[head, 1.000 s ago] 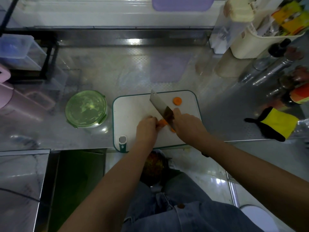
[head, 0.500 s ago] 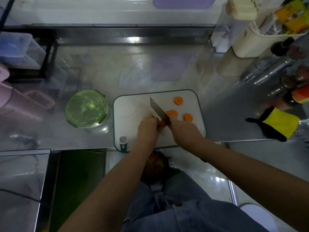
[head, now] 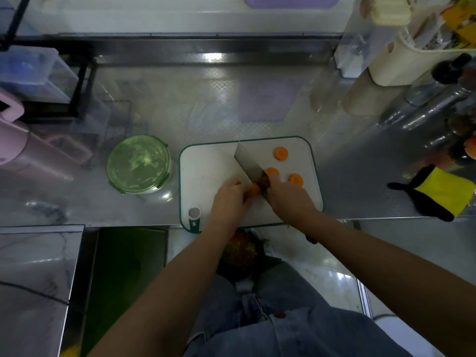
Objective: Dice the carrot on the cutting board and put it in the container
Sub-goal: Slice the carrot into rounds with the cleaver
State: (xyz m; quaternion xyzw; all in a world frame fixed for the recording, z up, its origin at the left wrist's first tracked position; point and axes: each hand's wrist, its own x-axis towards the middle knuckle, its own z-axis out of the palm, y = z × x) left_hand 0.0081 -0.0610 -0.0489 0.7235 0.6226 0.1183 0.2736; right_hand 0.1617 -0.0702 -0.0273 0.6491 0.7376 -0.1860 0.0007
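since 1.0 s ago: two more carrot slices [head: 295,180] down; three now lie on the right half of the cutting board [head: 206,166]. left hand [head: 229,199] fingers curled on carrot stub [head: 253,189] at board centre. right hand [head: 288,199] fingers grip knife [head: 248,163], blade against stub. lidded container [head: 139,164] on table [head: 180,112] just left of board.

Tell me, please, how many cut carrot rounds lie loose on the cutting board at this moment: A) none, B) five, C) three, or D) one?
C: three carrot rounds lie loose on the cutting board, all to the right of the knife.
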